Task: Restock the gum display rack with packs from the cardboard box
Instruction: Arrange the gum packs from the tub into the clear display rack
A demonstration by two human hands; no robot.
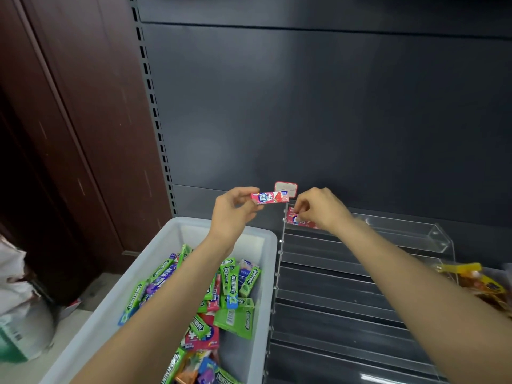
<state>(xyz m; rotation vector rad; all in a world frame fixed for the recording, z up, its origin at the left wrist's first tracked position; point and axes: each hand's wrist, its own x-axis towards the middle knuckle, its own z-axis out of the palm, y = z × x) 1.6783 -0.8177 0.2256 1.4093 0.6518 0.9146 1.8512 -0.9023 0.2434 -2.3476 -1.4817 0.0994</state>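
Observation:
My left hand (pixel 232 209) holds a red gum pack (pixel 270 197) by its left end, level, above the far edge of the white plastic bin (pixel 177 231). My right hand (pixel 318 207) pinches a second red gum pack (pixel 297 218) that sits in the top tier of the clear acrylic display rack (pixel 332 289), at its left end. The rack's lower tiers show no packs. The bin holds several loose gum packs (pixel 230 297), mostly green, with some red and purple ones.
A small red-edged price tag (pixel 286 187) stands behind the rack. Yellow and orange snack bags (pixel 479 284) lie right of the rack. A dark metal shelf back panel (pixel 304 106) rises behind. White bags (pixel 16 300) sit on the floor at left.

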